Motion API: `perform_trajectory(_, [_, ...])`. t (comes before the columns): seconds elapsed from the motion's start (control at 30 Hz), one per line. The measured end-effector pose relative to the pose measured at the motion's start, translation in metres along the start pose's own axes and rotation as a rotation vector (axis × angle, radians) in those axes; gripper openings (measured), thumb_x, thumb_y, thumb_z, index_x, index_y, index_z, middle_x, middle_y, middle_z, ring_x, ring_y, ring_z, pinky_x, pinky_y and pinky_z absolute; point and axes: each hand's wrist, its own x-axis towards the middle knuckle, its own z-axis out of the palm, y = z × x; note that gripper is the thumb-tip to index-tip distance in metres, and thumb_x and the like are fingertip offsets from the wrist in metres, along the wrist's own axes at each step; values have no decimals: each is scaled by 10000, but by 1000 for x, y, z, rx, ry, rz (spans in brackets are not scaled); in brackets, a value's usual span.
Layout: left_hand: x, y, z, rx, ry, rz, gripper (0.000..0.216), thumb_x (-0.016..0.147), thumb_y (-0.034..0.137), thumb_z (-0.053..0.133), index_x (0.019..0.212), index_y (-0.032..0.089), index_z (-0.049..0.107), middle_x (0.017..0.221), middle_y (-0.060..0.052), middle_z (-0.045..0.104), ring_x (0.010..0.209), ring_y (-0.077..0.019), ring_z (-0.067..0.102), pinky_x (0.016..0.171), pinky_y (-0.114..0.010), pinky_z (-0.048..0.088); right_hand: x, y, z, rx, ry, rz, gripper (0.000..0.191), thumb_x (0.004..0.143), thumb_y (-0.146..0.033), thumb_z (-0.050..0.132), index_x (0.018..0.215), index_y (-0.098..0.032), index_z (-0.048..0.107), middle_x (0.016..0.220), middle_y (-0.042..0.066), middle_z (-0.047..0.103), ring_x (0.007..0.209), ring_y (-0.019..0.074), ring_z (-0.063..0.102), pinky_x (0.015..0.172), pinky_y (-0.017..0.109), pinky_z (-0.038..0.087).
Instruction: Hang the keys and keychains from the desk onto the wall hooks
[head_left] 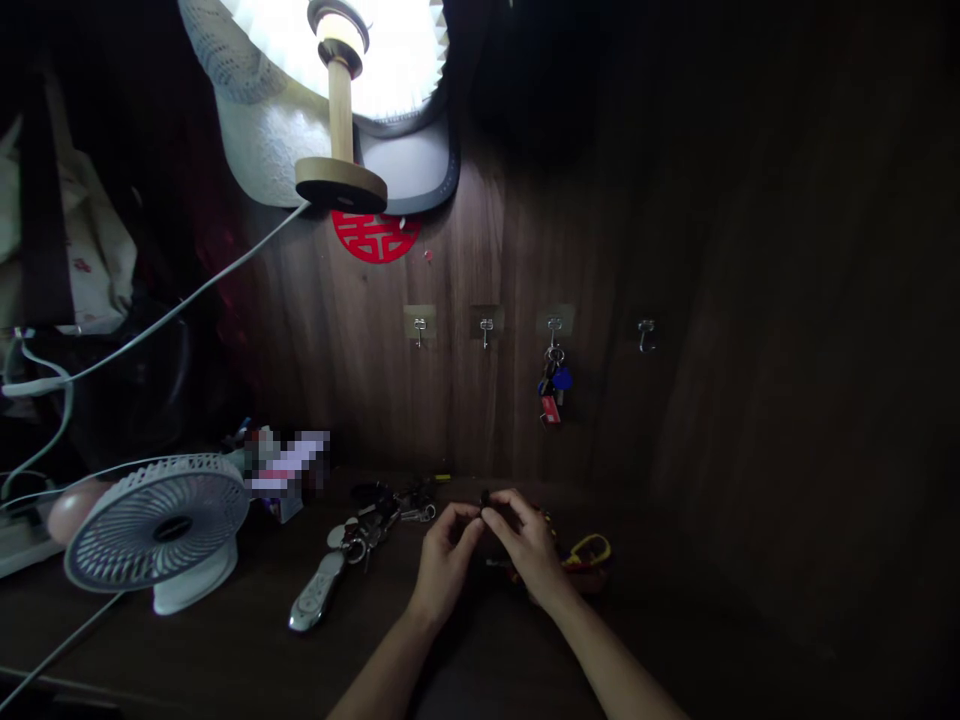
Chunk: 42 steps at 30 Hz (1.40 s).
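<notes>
Dim overall, main light from lamp [382, 60] up top, shade blown out w/ heavy glare. Wall [787, 300] fades to near black on R; L hand [444, 565], R hand [531, 550] & tabletop [225, 650] sit in deep shadow, low detail. Strong fisheye bend toward edges, fan [156, 525] warped at L, patch [286, 465] beside it pixelated.

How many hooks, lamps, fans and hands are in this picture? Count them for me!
Wall hooks: 4
Lamps: 1
Fans: 1
Hands: 2
Total: 8
</notes>
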Motion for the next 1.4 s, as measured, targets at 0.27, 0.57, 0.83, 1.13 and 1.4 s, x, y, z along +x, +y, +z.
perform_trajectory(0.27, [57, 16, -21, -76, 332, -29, 354, 712, 498, 580, 823, 163, 603, 711, 2, 621, 685, -131, 574, 650, -237, 442, 6, 10, -4, -74, 98, 111, 366, 799, -516, 484, 890, -192, 628, 842, 66, 664, 779, 204, 602, 692, 281, 474])
perform_trajectory(0.57, [155, 78, -52, -290, 377, 119, 337, 596, 415, 714, 780, 144, 632, 666, 17, 608, 577, -69, 526, 574, -201, 387, 4, 13, -2, -185, 48, 99, 321, 831, -484, 449, 890, -235, 642, 842, 33, 681, 788, 197, 618, 689, 263, 472])
perform_trajectory(0.83, [192, 82, -60, -350, 380, 104, 342, 558, 405, 745, 751, 146, 634, 696, 9, 639, 558, -52, 553, 558, -183, 406, 3, 16, -1, -146, 42, 85, 290, 829, -440, 470, 886, -222, 651, 815, 27, 680, 737, 176, 618, 638, 234, 472])
perform_trajectory(1.13, [198, 71, -62, -364, 372, 6, 323, 544, 370, 767, 733, 138, 644, 663, 3, 650, 524, -53, 569, 518, -168, 404, 4, 14, 0, -196, 28, 69, 271, 823, -429, 470, 864, -234, 654, 794, 19, 680, 709, 175, 613, 617, 238, 465])
perform_trajectory(1.4, [194, 54, -61, -385, 393, -93, 298, 609, 328, 754, 811, 135, 651, 734, -33, 688, 571, -80, 628, 509, -162, 416, 5, 12, 0, -215, 12, 36, 295, 836, -447, 442, 861, -228, 637, 821, 30, 675, 763, 186, 609, 688, 255, 470])
